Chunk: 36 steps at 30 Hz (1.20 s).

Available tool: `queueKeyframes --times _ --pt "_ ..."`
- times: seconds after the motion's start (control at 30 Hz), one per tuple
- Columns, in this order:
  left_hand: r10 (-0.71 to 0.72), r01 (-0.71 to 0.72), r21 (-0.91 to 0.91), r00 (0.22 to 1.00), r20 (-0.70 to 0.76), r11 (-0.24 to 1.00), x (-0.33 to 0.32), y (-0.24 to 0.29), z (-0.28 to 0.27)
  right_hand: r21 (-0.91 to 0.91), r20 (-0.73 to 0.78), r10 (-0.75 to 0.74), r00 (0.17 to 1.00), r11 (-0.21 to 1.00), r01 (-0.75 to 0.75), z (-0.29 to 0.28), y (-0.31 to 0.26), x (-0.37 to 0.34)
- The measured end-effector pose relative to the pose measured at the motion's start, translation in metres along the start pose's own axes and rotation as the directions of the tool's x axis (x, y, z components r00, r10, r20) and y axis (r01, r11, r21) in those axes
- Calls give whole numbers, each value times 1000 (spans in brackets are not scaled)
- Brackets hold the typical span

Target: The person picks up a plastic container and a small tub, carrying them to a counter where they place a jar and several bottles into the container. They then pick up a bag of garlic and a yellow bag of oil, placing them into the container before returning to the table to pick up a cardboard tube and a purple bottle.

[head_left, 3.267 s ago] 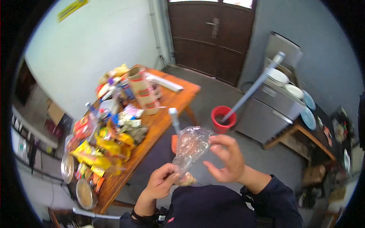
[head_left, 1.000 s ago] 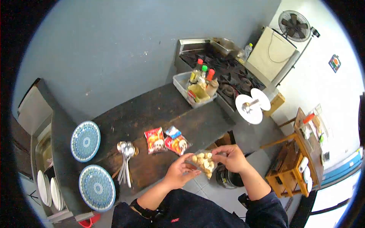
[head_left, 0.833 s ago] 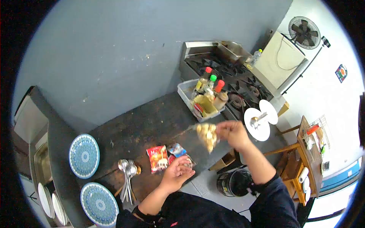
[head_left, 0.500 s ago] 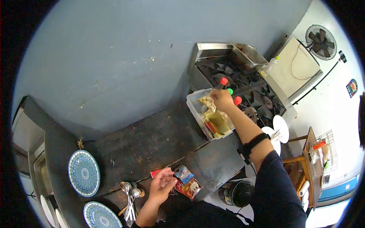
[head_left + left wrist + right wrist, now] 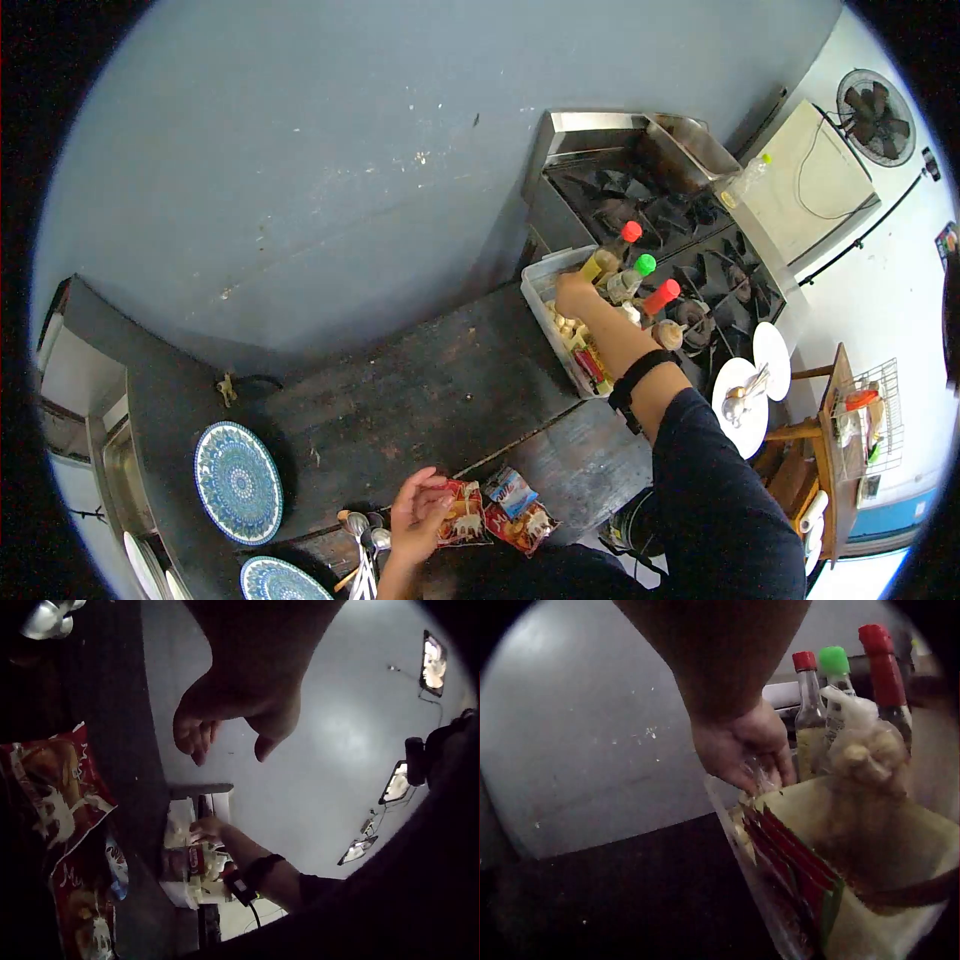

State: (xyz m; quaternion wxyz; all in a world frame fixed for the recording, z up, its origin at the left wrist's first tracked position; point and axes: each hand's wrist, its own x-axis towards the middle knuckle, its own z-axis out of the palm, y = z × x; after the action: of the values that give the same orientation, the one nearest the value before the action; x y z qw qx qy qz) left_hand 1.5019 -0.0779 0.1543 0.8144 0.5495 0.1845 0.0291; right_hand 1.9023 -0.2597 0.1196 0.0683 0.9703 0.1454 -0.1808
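Note:
In the head view my right hand (image 5: 577, 297) reaches down inside a clear plastic bin (image 5: 534, 292) at the counter's far right. The right wrist view shows its fingers pinching the clear plastic of a bag of garlic (image 5: 765, 777); the pale cloves lie low in the bin, partly hidden by a pale yellow container (image 5: 885, 810) and several red packets (image 5: 791, 855). My left hand (image 5: 418, 515) hovers near the counter's front edge, fingers loosely bent and holding nothing. Beside it lie red snack packets (image 5: 522, 527) and a small blue packet (image 5: 512, 492).
Sauce bottles with red and green caps (image 5: 645, 266) stand in the bin, close to the stove (image 5: 640, 210). Blue patterned plates (image 5: 238, 482) and metal spoons (image 5: 362, 560) lie at the left. White plates (image 5: 738, 410) are at the right, above a black bucket (image 5: 640, 525).
My right hand has carried the bag of garlic from in front of me into the bin and lowered it there. My left hand has let go of the bag and stayed near the packets.

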Motion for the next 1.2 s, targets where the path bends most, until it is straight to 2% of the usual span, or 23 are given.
queueKeyframes --times 0.1,0.17,0.23,0.3,0.4,0.5,0.6,0.7,0.8,0.9,1.1,1.2 --pt "-25 24 14 999 46 1000 6 0 5 -30 204 69 976 997 -64 -21 -7 -14" --pt "-60 58 20 995 77 998 9 -4 7 -52 244 83 966 996 -73 -15 -4 -16" --pt "-35 33 25 993 111 999 10 -10 7 -92 287 107 952 992 -84 -13 -2 -20" --pt "-18 15 19 990 138 1000 9 -12 9 -149 338 139 931 985 -93 -30 -10 -38" --pt "-19 20 -5 988 154 1000 8 -13 10 -138 362 186 914 980 -145 -37 -15 -47" --pt "-39 41 -8 989 144 999 6 -11 8 -150 304 198 932 976 -158 -34 -17 -53" --pt "-21 19 18 991 134 1000 4 -9 7 -288 242 147 959 955 -73 -43 -24 -64" --pt "-4 -3 60 992 124 998 3 -9 4 -123 141 19 990 992 -1 -26 -18 -42" --pt "0 -12 98 993 119 995 1 -5 7 -45 129 28 991 999 -23 -11 -12 -33" --pt "-13 2 92 993 118 996 0 -8 4 -187 300 -36 953 978 96 -20 -11 -35" --pt "-31 24 61 992 122 998 1 -15 1 -61 200 -45 979 996 58 2 1 -25" --pt "-18 7 87 993 120 996 1 -12 4 -39 180 -93 979 994 102 6 2 -26"
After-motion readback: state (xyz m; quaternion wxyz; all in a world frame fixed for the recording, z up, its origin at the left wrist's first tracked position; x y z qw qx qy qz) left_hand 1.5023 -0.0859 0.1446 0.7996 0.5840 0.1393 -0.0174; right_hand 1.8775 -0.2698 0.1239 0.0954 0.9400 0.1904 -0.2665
